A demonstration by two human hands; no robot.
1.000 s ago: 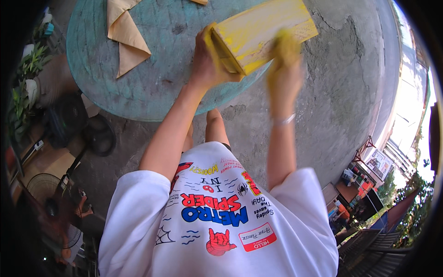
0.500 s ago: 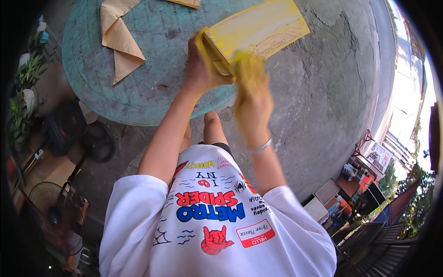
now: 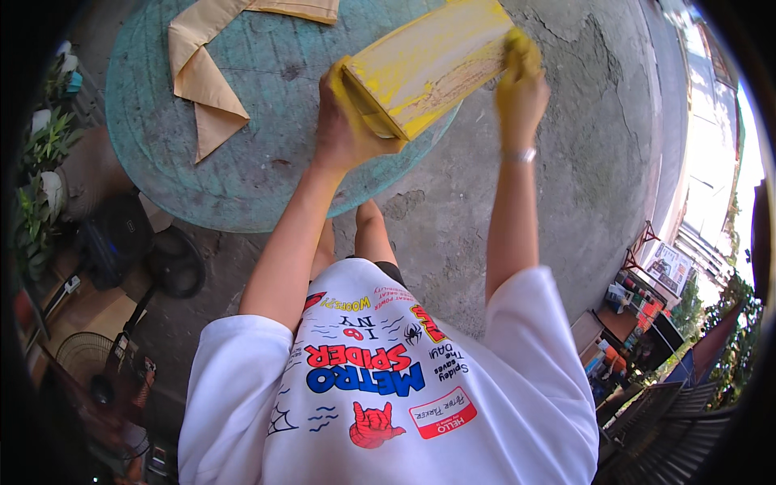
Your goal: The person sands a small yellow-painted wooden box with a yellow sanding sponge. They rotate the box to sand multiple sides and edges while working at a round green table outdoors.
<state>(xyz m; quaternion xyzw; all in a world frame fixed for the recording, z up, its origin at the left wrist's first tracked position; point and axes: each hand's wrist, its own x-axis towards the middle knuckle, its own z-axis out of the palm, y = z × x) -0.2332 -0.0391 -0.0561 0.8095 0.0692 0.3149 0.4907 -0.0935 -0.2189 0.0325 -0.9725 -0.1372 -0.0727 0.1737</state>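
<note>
A long yellow box-like piece, its upper face streaked yellow over pale grey and brown, is tilted over the table's right side. My left hand is wrapped round its near left end, fingers smeared yellow. At the far right corner my right hand is closed, its yellow-stained fingers against the long right edge. Whatever those fingers hold is yellow, blurred and too hidden to name. A folded strip of tan paper or cloth lies bent in a zigzag on the table, left of my left hand.
The round table has a worn green-blue top. Cracked grey concrete spreads to its right. At the left stand a black speaker, a fan and leafy plants. Shelves with small goods stand at the far right.
My right hand has moved from the near end of the yellow piece along its right edge to the far right corner. My left hand keeps its grip, with the piece shifted slightly left.
</note>
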